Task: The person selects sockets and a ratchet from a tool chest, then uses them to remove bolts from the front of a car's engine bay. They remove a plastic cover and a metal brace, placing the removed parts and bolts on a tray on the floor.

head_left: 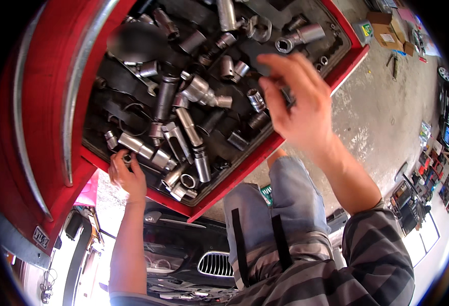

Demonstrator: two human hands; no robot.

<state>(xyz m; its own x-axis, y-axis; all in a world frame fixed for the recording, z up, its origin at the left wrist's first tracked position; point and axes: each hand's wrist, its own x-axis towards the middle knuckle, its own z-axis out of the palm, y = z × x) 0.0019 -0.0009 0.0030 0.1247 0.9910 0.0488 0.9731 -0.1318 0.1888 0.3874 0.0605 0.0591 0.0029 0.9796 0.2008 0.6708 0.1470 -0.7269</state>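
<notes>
Red steel tool drawer (pixel 265 153), pulled open from a red tool chest (pixel 25 127), fills the upper left of the head view. Its dark lining is crowded with loose chrome and black sockets, extensions and adapters lying at all angles, many touching or overlapping.

Left hand (pixel 126 176) sits at the drawer's near left corner. Its grip is closed around a small chrome socket (pixel 127 158), fingers curled over it at the drawer's edge, just beside a long chrome socket (pixel 135 145) lying on its side. Only part of the small socket shows between the fingers.

Right hand (pixel 298 104) hovers over the right half of the drawer, palm turned toward the camera, fingers spread loosely. A dark narrow piece shows behind the fingers, but motion blur hides whether the grip is on it; cannot tell. Beyond the fingertips lies a large chrome socket (pixel 301 36) with its square drive hole facing out.

Below the drawer: the person's knee in worn blue jeans (pixel 291 194) and a grey striped sleeve (pixel 372 255). Concrete floor (pixel 382 117) stretches right, with cardboard boxes (pixel 387 30) at the top. A dark car grille (pixel 217 264) shows at the bottom.
</notes>
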